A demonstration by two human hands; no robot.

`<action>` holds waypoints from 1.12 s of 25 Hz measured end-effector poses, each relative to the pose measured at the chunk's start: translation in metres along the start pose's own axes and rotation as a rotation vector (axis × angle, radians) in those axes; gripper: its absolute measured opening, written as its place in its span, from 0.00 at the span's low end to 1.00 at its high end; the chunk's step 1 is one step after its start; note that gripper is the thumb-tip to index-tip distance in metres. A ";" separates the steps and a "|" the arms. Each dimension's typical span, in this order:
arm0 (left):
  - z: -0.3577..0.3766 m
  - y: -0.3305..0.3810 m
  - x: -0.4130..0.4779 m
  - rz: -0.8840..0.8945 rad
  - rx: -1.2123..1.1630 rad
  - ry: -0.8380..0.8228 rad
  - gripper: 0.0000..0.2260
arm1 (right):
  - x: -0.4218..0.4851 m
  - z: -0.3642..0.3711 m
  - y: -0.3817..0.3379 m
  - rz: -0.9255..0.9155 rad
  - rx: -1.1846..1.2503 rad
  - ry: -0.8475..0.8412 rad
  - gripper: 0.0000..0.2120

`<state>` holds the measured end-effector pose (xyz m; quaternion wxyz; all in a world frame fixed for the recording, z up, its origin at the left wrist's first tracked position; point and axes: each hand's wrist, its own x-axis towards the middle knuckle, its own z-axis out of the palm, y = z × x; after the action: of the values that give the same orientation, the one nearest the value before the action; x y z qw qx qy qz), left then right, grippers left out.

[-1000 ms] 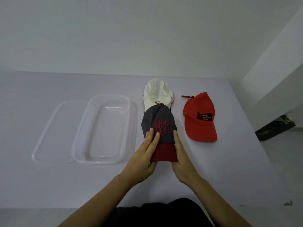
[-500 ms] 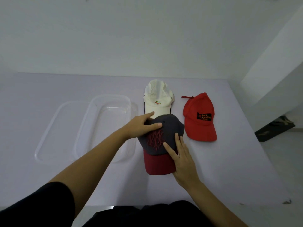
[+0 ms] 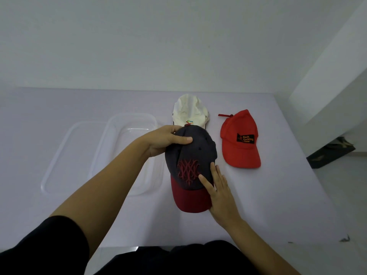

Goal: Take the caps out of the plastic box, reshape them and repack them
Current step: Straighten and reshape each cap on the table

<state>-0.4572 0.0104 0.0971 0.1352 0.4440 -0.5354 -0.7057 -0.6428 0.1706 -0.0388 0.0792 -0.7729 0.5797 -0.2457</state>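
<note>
A dark grey cap (image 3: pixel 195 155) with a red emblem and a dark red brim lies on the table in front of me. My left hand (image 3: pixel 164 138) grips the back left of its crown, thumb on top. My right hand (image 3: pixel 218 191) rests flat on the brim's right side, fingers spread onto the crown. A white cap (image 3: pixel 188 113) lies just behind it, partly covered. A red cap (image 3: pixel 239 139) with a black label lies to the right. The clear plastic box (image 3: pixel 127 124) stands to the left with nothing in it.
The box's clear lid (image 3: pixel 59 155) lies flat to the left of the box. The table's right edge (image 3: pixel 309 175) drops to the floor, where a dark object (image 3: pixel 330 153) lies. A white wall stands behind the table.
My left hand went from the brim up to the crown's back and closed on it. My right hand shifted onto the brim's right side. The crown now looks fuller.
</note>
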 end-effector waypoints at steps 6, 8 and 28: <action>0.003 0.000 -0.007 0.202 0.094 0.054 0.11 | 0.009 -0.023 0.000 0.260 0.352 -0.003 0.46; 0.010 0.002 -0.009 0.250 0.159 0.014 0.10 | 0.030 -0.042 -0.005 0.401 0.577 0.203 0.30; 0.026 -0.054 0.007 -0.032 0.189 0.064 0.17 | 0.074 -0.040 0.012 0.566 0.699 0.018 0.10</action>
<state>-0.4659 0.0434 0.0469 0.0987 0.4856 -0.5880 -0.6393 -0.6566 0.1038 0.0118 0.3946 -0.5085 0.6512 -0.4021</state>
